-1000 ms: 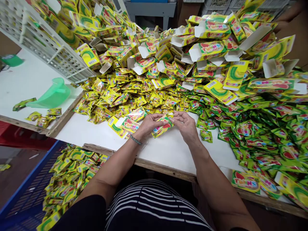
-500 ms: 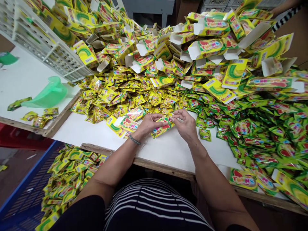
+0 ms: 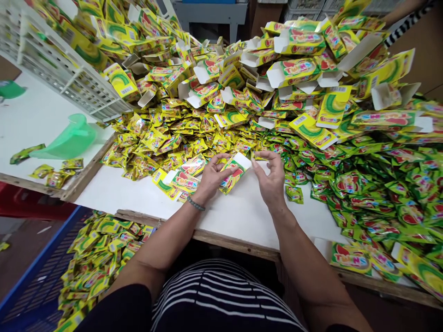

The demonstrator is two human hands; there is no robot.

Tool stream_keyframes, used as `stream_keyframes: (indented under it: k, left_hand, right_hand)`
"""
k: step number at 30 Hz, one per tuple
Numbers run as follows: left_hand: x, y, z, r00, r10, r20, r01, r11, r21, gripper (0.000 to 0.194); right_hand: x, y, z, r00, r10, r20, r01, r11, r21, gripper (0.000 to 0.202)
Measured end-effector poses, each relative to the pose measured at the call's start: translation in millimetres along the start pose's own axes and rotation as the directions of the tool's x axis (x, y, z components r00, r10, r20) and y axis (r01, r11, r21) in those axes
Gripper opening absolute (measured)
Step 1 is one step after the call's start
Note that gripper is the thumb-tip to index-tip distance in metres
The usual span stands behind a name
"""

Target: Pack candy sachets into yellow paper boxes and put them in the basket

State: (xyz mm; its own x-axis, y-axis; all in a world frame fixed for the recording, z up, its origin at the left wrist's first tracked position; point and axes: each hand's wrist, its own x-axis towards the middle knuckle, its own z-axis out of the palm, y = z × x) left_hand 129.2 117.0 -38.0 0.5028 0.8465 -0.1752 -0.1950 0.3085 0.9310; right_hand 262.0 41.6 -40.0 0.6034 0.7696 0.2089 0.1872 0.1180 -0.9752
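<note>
A small printed candy box, yellow and green with red fruit, is gripped in my left hand, thumb across its front. Its white end flap sticks out at the upper right. Just right of that flap is my right hand, thumb and fingers apart with nothing between them; whether the thumb tip touches the flap I cannot tell. Beside my left wrist lie more candy boxes on the white table. Yellow candy packets are heaped beyond my hands, green candy packets to the right.
Many open-ended boxes are piled at the back. A white plastic crate leans at the left, near a green scoop. Below the table edge stands a blue basket full of packed boxes. A striped sleeve shows at top right.
The box in my left hand has tilted more upright, and its white flap now shows. My right hand has let go of its end and moved slightly right, fingers spreading.
</note>
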Motion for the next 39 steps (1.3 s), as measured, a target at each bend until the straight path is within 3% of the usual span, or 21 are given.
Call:
stream_keyframes:
  k: [2,5,8,11,18,21,26,33,39]
  left_hand:
    - [-0.4,0.2,-0.7,0.993,0.117,-0.022,-0.116,0.993,0.032,0.06]
    - [-1.0,-0.9,-4.6,0.972,0.233,0.036,-0.236,0.96,0.154,0.053]
    - [-1.3,-2.2,-8.8,0.966,0.211,0.147,-0.245,0.93,0.275,0.045]
    - [-0.7,-2.8,-9.6,0.966,0.178,0.186,-0.229,0.925,0.304,0.04]
    - [0.8,0.7,-2.7,0.997,0.074,0.001,-0.074,0.997,0.025,0.044]
    - [-0.7,4.6,-2.8,0.997,0.069,-0.035,-0.069,0.998,0.002,0.049]
    - [-2.9,7.0,-4.0,0.994,0.108,-0.032,-0.104,0.989,0.105,0.05]
    - [-1.0,2.4,-4.4,0.997,0.075,0.023,-0.077,0.992,0.096,0.051]
    - [-1.4,2.8,-7.2,0.993,0.077,0.086,-0.084,0.993,0.083,0.045]
  right_hand:
    - [1.3,4.3,2.5,0.999,0.019,0.035,-0.019,1.0,0.0,0.038]
    - [2.1,14.9,7.3,0.97,0.096,0.225,-0.123,0.987,0.107,0.039]
    - [2.4,23.8,6.8,0.947,0.114,0.299,-0.155,0.981,0.118,0.033]
    - [3.5,28.3,3.3,0.925,0.124,0.36,-0.163,0.983,0.08,0.033]
    - [8.0,24.8,4.2,0.951,0.09,0.297,-0.139,0.979,0.148,0.045]
    - [7.9,19.7,1.4,0.95,0.061,0.308,-0.101,0.988,0.116,0.033]
    - [5.0,14.1,0.8,0.954,0.076,0.291,-0.12,0.983,0.138,0.027]
    - [6.5,16.0,4.8,0.929,0.297,0.22,-0.346,0.91,0.228,0.038]
    - [8.8,11.1,-1.4,0.932,0.297,0.207,-0.341,0.911,0.229,0.033]
